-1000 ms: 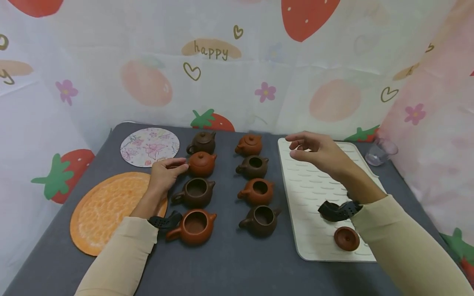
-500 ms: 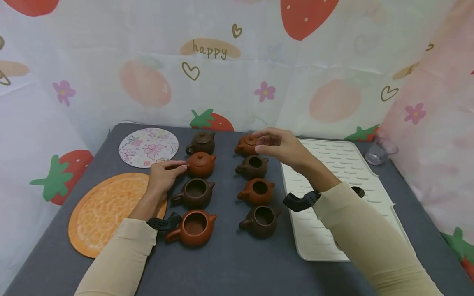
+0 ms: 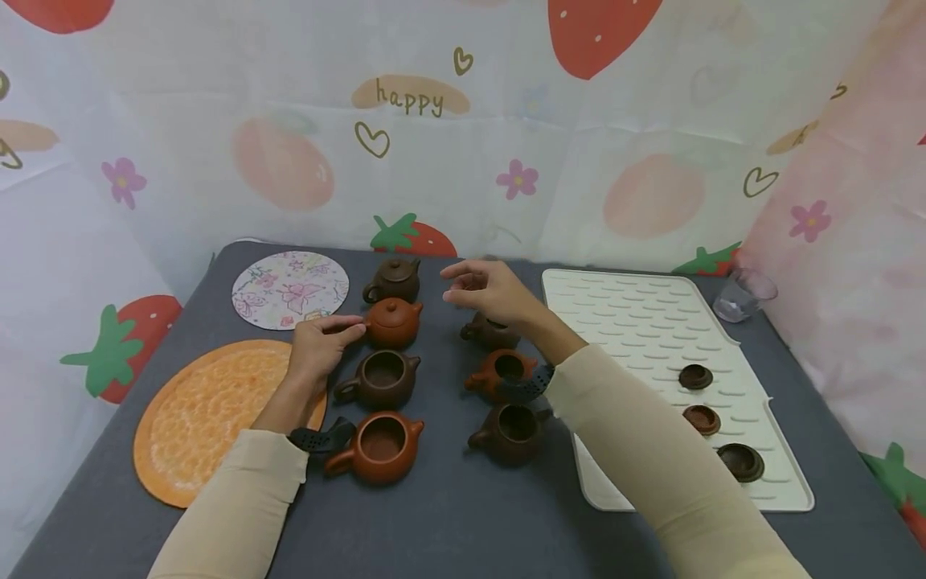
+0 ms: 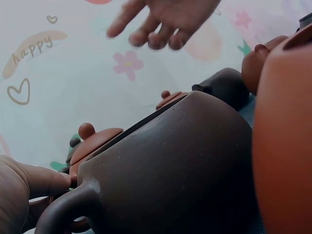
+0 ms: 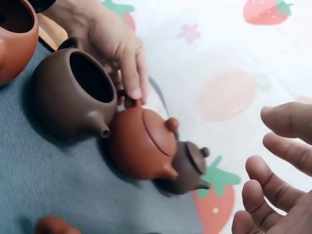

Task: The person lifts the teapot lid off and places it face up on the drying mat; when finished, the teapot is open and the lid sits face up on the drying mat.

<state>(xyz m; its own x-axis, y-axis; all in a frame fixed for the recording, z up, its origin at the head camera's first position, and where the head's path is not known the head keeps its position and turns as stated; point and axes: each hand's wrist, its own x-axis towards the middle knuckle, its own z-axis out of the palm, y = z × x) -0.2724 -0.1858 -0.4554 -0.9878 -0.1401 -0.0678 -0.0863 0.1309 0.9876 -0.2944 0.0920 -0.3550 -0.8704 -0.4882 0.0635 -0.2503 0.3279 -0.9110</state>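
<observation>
My left hand (image 3: 317,354) pinches the handle of a reddish-brown teapot (image 3: 393,328) whose lid is on. Behind that pot stands a dark brown lidded teapot (image 3: 395,283). Nearer, in the same row, are an uncovered dark teapot (image 3: 383,399) and an uncovered reddish teapot (image 3: 379,473). My right hand (image 3: 499,299) hovers with loosely bent fingers and nothing in it, over the far end of the right-hand row. It hides the reddish lidded teapot (image 4: 170,100) there, which shows small in the left wrist view. Uncovered teapots, dark (image 3: 509,452) and reddish (image 3: 483,381), stand nearer in that row.
A white ridged tray (image 3: 579,305) lies on the right, bearing a small dark lid (image 3: 696,376), a reddish lid (image 3: 702,419) and a larger dark lid (image 3: 741,463). Behind it tilts a clear cup (image 3: 745,296). An orange round mat (image 3: 210,418) and a floral round mat (image 3: 291,289) lie left.
My right hand has swept left from above the tray, across the far reddish teapot, toward the gap between the rows. The left hand keeps its hold on the teapot handle.
</observation>
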